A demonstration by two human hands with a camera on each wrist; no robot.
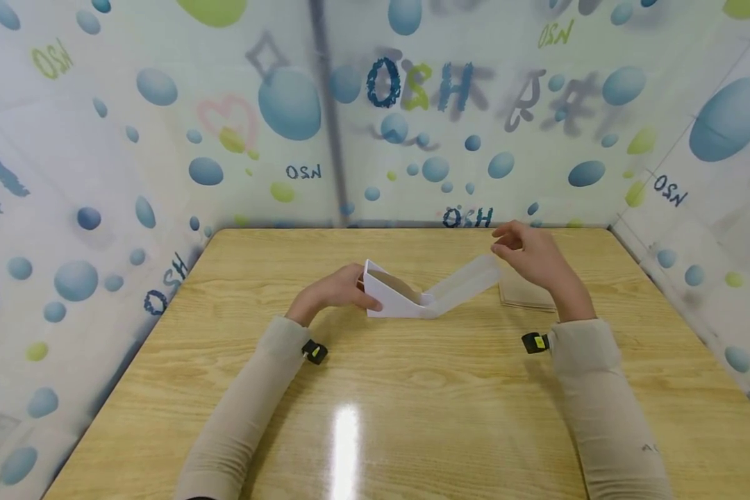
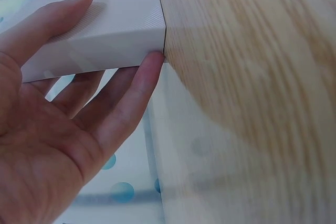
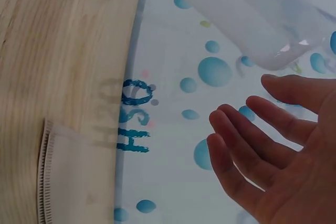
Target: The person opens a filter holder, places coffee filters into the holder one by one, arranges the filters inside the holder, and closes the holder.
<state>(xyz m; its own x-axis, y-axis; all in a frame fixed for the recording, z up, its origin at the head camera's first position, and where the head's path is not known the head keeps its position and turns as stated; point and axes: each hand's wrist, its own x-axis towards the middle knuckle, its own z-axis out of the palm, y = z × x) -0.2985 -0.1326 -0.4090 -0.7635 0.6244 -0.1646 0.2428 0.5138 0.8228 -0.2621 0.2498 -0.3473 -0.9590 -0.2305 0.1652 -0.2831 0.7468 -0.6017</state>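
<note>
A white box (image 1: 392, 300) with a sloping, open top stands on the table in the head view. My left hand (image 1: 340, 288) grips its left end. In the left wrist view, the left thumb lies on one face of the box (image 2: 118, 17) and the fingers support the adjoining side. From the box's low right end, a translucent plastic flap (image 1: 465, 285) rises to the right. My right hand (image 1: 531, 257) hovers just above and beyond the flap's tip, holding nothing. Its fingers (image 3: 236, 140) are loosely bent and apart from the flap in the right wrist view.
Beneath the right hand lies a flat beige stack (image 1: 526, 293); its edge looks ridged in the right wrist view. The wooden table (image 1: 425, 389) meets a patterned wall covering (image 1: 237, 173) at the back. Small black devices (image 1: 535, 342) are strapped to both wrists.
</note>
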